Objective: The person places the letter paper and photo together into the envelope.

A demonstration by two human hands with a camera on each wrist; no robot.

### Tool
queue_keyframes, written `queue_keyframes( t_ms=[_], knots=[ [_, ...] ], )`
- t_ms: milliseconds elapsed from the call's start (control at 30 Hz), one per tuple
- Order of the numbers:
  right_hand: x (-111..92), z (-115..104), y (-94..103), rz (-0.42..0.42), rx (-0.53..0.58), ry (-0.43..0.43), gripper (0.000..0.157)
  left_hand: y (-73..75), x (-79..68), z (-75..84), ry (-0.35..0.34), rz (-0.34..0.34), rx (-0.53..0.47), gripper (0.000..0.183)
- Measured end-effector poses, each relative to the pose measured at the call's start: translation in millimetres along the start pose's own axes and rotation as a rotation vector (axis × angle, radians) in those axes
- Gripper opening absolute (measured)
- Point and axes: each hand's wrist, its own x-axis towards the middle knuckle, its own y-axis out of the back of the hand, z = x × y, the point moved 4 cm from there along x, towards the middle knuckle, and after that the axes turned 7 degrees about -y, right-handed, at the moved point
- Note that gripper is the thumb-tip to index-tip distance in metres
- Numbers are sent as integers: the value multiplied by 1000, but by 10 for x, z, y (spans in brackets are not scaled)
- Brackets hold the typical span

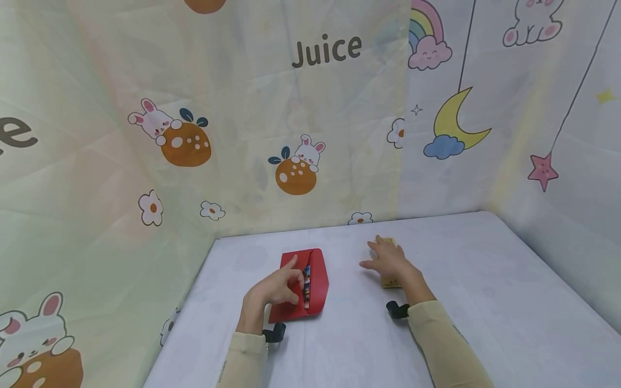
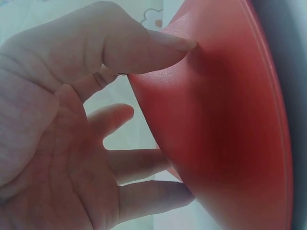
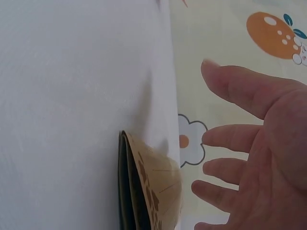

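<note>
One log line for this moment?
left hand: pinches red envelope | right hand: open over tan card | table

Scene is lit evenly and brightly; soft, diffuse light, source not identifiable. Only faint shadows are cast on the table [image 1: 485, 280]. No glare is noted. Head view is sharp, with mild wide-angle bending at the edges. The left wrist view is blurred at close range; the right wrist view is slightly soft.

plain red envelope [image 1: 310, 280] with many-coloured stripes showing in its opening; tan booklet [image 1: 390, 261] printed with small brown marks; white counter [image 1: 485, 280]; pale backdrop [image 1: 242, 134] patterned with bunnies, oranges, flowers, a rainbow, yellow moon, pink star; cream sleeves [image 1: 446, 345]
</note>
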Motion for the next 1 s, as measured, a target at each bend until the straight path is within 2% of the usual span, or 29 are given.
queue_keyframes(
  t_ms=[300,700,1000],
  knots=[
    [-19,63,19,32,-45,-22,78,-15,-7,-14,15,-8,-6,36],
    [-10,189,38,67,-109,-162,81,-2,-4,1,14,-7,0,35],
    [-39,138,37,59,-117,-112,79,-1,-8,15,21,-5,3,35]
  ],
)
